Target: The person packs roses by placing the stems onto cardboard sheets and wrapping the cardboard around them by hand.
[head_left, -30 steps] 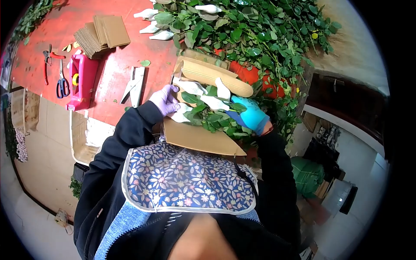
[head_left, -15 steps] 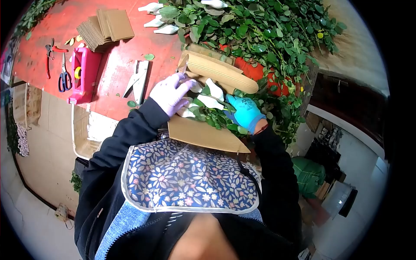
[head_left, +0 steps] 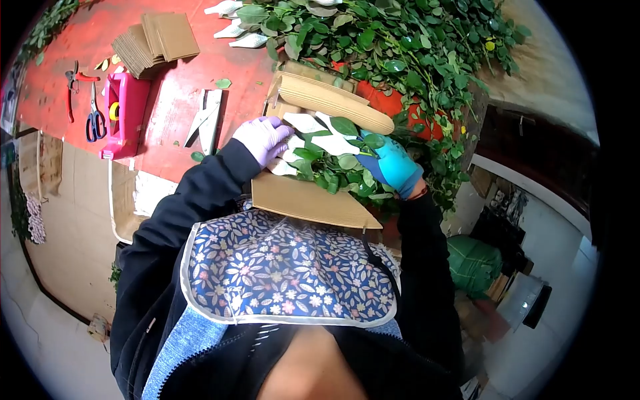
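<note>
My left hand, in a thin purple glove, rests with curled fingers against the tips of several flower buds in white sleeves. What is between its fingers is hidden. My right hand, in a blue work glove, closes round leafy flower stems whose white-sleeved buds point left. These flowers lie on a sheet of corrugated cardboard. Its near flap sticks out toward my apron, and its far part is a curled cardboard roll.
A big heap of leafy stems covers the far right of the red table. To the left are a white-handled tool, a pink tape dispenser, scissors, red pruners and stacked cardboard pieces.
My right hand has moved right and slightly down, with the stems and sleeved buds shifting. My left hand's fingers have drawn back and curled in. The view has shifted slightly.
</note>
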Tool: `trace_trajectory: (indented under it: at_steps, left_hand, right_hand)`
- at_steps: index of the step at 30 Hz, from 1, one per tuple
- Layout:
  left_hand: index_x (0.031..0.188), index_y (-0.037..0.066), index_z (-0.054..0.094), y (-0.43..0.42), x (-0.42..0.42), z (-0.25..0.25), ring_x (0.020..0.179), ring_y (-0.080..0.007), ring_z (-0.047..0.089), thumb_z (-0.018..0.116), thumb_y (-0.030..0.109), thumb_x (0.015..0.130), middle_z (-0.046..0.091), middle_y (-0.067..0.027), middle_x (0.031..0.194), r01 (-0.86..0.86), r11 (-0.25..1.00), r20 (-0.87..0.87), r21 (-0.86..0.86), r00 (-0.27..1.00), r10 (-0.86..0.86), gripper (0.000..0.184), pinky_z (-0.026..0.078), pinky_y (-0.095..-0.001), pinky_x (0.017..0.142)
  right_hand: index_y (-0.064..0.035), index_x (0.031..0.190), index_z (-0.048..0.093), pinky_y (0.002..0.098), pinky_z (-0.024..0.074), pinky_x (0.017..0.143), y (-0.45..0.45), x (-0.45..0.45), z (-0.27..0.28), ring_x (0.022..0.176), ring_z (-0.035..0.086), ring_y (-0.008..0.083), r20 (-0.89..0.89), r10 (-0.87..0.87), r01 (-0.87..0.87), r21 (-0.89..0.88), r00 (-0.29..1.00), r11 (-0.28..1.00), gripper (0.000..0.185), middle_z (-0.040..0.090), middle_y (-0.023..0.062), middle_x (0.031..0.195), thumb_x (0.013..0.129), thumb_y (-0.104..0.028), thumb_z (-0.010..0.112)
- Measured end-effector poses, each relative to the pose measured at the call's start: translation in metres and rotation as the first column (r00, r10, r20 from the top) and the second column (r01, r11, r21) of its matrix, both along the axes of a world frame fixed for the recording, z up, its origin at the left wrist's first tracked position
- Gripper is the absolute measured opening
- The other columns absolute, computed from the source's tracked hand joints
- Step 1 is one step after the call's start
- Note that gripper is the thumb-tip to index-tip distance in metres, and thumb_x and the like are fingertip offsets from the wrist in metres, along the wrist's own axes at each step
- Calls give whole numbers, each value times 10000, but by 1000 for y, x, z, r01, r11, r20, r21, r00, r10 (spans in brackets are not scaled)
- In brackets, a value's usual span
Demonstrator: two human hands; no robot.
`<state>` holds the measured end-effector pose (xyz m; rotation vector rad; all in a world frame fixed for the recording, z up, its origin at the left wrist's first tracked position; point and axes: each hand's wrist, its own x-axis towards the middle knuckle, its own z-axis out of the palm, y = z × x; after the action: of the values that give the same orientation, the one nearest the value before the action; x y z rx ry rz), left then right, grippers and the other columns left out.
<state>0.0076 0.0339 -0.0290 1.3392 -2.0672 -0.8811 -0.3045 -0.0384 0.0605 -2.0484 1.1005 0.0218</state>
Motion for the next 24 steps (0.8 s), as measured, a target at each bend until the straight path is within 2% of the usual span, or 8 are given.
trace_trajectory:
  at_steps: [3,7,8,12,14,16,18,24]
  left_hand:
    - [1114,108,665,-9,1,-3,883,-354,635,670,216,825,639,-135,987,27,999,59,40,998,-29,309,525,-454,762]
    - [977,51,699,-20,1,-18,877,-348,639,702,214,830,636,-145,979,65,969,-12,240,998,-64,220,530,-433,761]
    - [977,51,699,-18,3,-17,877,-348,639,702,214,830,636,-145,979,64,970,-12,236,998,-62,220,530,-433,761]
    - [1032,31,644,-8,13,-17,837,-279,645,765,197,826,643,-125,900,1,920,-170,392,983,71,290,528,-374,776]
    - [1089,49,614,1,11,-3,843,-289,641,765,197,825,636,-119,976,-142,965,-138,220,975,175,339,529,-370,788]
    - [1153,78,596,0,11,10,930,-292,643,759,186,811,623,-105,1085,-140,957,-62,253,985,161,394,531,-375,825]
    - [1175,104,605,-2,8,11,1014,-296,636,743,163,795,615,-87,1166,-63,989,-82,-136,995,52,408,539,-386,843]
    - [1191,115,618,-11,5,-2,1046,-304,632,716,118,772,614,-83,1231,109,993,-83,-54,990,-114,430,541,-402,858]
  right_hand:
    - [-87,1307,600,403,508,860,5,16,19,1013,632,338,-118,43,-56,-111,992,992,447,655,153,1136,872,-126,693]
    - [-119,1348,543,447,522,810,7,19,-5,957,624,355,-217,159,-209,-232,963,950,607,593,144,1140,774,-139,738]
    - [-122,1343,544,448,524,810,7,19,-9,963,625,355,-249,110,-144,-122,962,982,604,597,142,1135,772,-137,742]
    - [-133,1348,538,442,528,798,9,21,-35,954,632,335,-365,182,-266,-194,913,944,609,620,137,1097,774,-141,739]
    - [-133,1349,536,440,529,794,9,20,-41,952,634,329,-380,205,-296,-199,902,934,608,630,135,1080,776,-144,739]
    - [-134,1350,533,440,529,788,9,21,-42,951,633,322,-352,251,-341,-219,902,914,605,641,130,1050,781,-153,738]
    - [-126,1343,539,440,526,796,9,22,-39,960,628,329,-327,254,-331,-206,910,921,587,643,129,1045,788,-153,729]
    - [-108,1268,611,429,510,830,8,34,2,959,626,333,-385,183,-264,-169,905,950,508,652,127,1080,771,-105,722]
